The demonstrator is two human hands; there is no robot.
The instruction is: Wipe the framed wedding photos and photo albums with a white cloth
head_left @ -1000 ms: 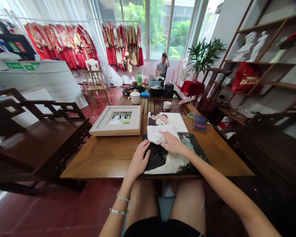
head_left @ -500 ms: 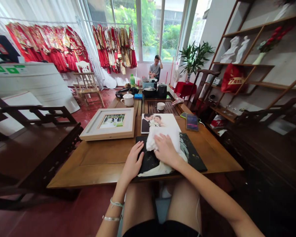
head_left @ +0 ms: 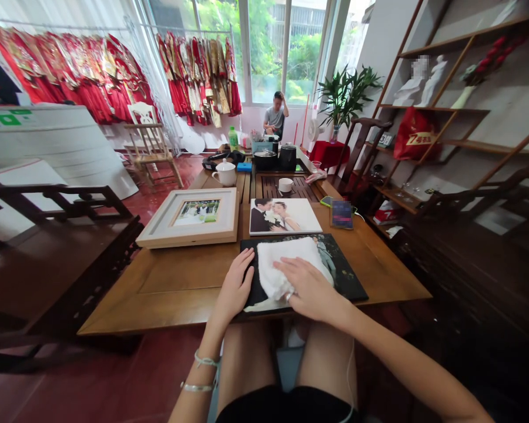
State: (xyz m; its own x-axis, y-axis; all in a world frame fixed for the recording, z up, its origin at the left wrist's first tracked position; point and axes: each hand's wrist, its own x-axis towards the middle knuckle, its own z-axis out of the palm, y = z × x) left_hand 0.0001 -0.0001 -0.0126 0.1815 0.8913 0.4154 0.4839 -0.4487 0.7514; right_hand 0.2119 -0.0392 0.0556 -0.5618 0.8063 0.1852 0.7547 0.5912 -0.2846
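A dark photo panel (head_left: pixel 351 281) lies flat at the table's near edge, with a pale dress and a light-clad figure partly visible on it. My left hand (head_left: pixel 238 286) rests on its left edge, fingers stretched out and holding nothing. On the panel's middle, my right hand (head_left: pixel 314 292) grips a folded white towel (head_left: pixel 271 255), fingers over its top and thumb at its near fold. The towel hides much of the picture. Just beyond lies a pale photo panel (head_left: pixel 306 216) showing a couple. A wooden picture frame (head_left: pixel 156 230) with a small photo lies to the left.
A phone (head_left: pixel 341 215) stands to the right on the wooden table (head_left: pixel 171 299). Farther back are a white cup (head_left: pixel 285 185), a lidded white teapot (head_left: pixel 226 174) and a dark pot (head_left: pixel 265 160). A person (head_left: pixel 275 116) sits at the far end. Dark wooden chairs flank the table.
My right hand has drawn the towel toward me, away from the panel's far edge, and it now lies flatter. The couple's photo shows more fully. My left hand stays on the panel's left edge.
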